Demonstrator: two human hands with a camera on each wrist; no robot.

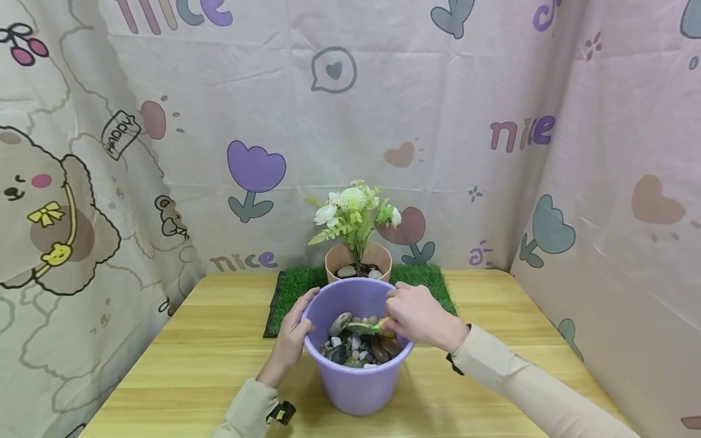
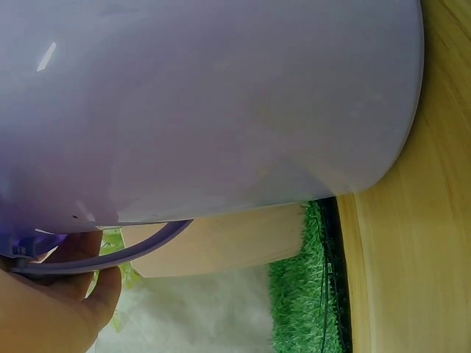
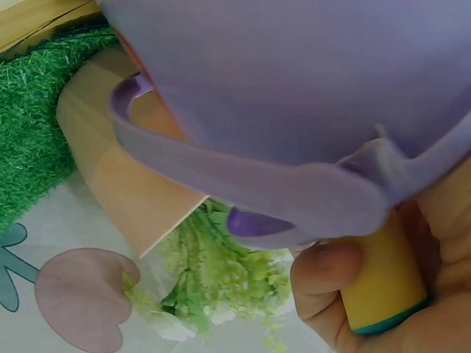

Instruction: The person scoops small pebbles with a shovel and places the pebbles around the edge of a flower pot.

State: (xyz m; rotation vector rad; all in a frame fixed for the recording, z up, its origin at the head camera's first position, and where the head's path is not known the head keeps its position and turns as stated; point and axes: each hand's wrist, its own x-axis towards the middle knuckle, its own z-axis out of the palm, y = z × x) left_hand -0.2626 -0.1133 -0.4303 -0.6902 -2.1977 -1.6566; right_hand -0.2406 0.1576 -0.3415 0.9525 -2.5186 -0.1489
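Fingers (image 3: 324, 268) grip a yellow handle (image 3: 383, 279) beside a purple bucket (image 3: 294, 73).

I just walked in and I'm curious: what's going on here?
A person's left hand holds the rim of a purple bucket of stones on the table. The right hand grips a yellow-handled tool, its green part inside the bucket. Behind the bucket, a pot of pale flowers stands on a green mat.
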